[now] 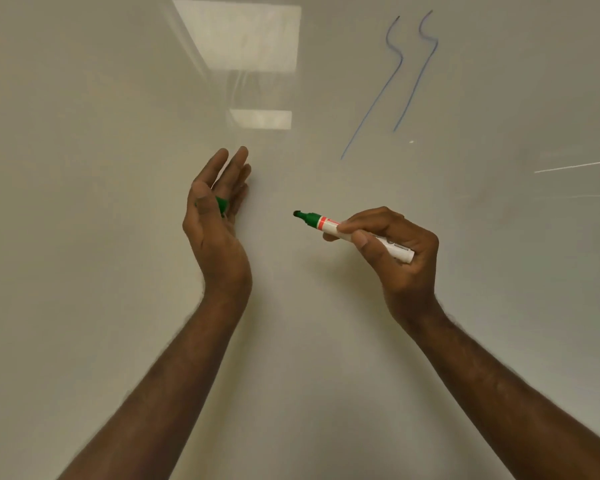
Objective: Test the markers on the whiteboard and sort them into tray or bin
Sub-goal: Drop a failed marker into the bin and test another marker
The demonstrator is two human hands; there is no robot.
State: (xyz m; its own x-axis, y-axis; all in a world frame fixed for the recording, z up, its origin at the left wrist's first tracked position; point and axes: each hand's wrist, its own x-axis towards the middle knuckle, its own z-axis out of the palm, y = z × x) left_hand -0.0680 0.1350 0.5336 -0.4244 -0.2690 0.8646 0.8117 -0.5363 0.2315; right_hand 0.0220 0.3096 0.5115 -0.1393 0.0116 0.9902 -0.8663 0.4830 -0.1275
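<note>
The person stands close to the whiteboard, and both bare arms reach up in front of it.

The right hand is grasping a marker. The fingers and thumb are curled round its white body. The marker has no cap on. Its green end and dark tip point to the left, toward the other hand. There is a red band just behind the green part. The back end of the marker sticks out near the bottom of the hand. I cannot tell if the tip touches the board.

The left hand is held up with the palm turned toward the right hand. Its fingers are mostly straight and point up. The thumb is bent across the palm and holds a small green cap against it. Only a bit of the cap shows behind the thumb.

The 2 hands are apart, with bare board between them.

Up on the right of the board there are 2 blue lines. Each one has a wiggle at the top and then runs straight down to the left. They sit side by side, well above the marker.

2 bright ceiling lights shine back from the glossy board, a big one above a small one.
</note>
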